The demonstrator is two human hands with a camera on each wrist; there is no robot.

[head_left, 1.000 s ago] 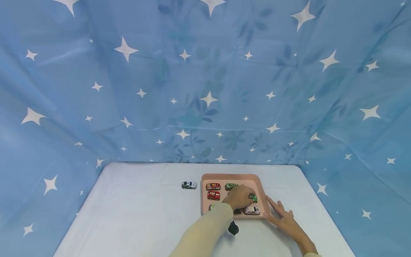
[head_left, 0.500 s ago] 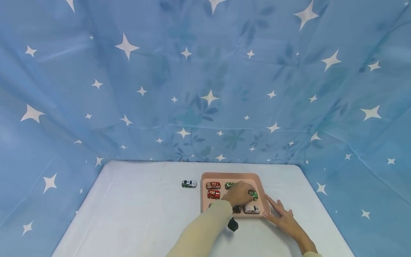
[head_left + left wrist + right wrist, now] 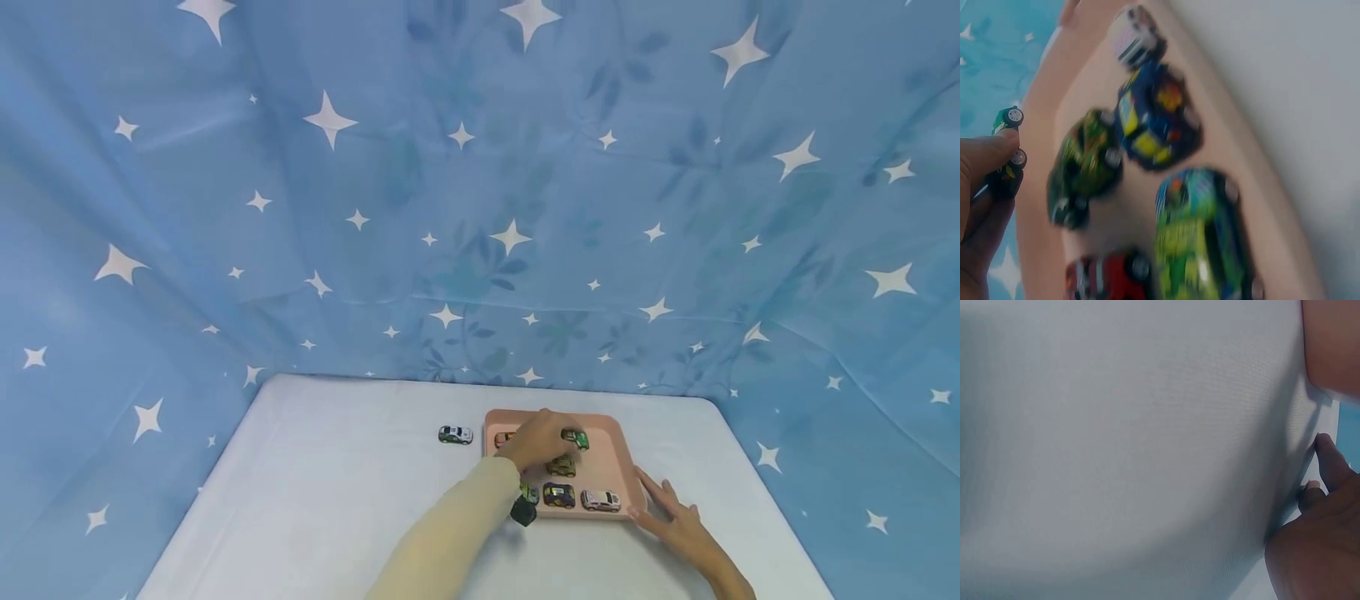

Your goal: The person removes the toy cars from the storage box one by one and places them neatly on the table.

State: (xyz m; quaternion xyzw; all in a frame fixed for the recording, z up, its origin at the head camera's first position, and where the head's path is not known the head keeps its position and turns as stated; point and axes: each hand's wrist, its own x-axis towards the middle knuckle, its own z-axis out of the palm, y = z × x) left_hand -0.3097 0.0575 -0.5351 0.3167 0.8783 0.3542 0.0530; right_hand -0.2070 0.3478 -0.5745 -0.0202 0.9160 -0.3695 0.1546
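My left hand (image 3: 538, 437) pinches a green toy car (image 3: 576, 438) between thumb and fingers, over the back part of the pink tray (image 3: 618, 457). In the left wrist view the held toy car (image 3: 1007, 152) shows its wheels. Below the hand lie a camouflage toy car (image 3: 561, 467), a dark blue one with yellow marks (image 3: 1155, 115) and a lime-green one (image 3: 1194, 240). A whitish toy car (image 3: 601, 500) is at the tray's front right. My right hand (image 3: 678, 527) touches the tray's front right corner with its fingers spread.
A white-and-green toy car (image 3: 455, 434) stands on the white table (image 3: 337, 467), left of the tray. A red toy car with white stripes (image 3: 1107, 275) lies in the tray. A blue star-patterned curtain (image 3: 480, 275) surrounds the table's back and sides.
My left hand has moved the green car from the tray's right side leftward and back, uncovering the camouflage and dark blue cars. The right hand stays at the tray corner; the head view shifts slightly.
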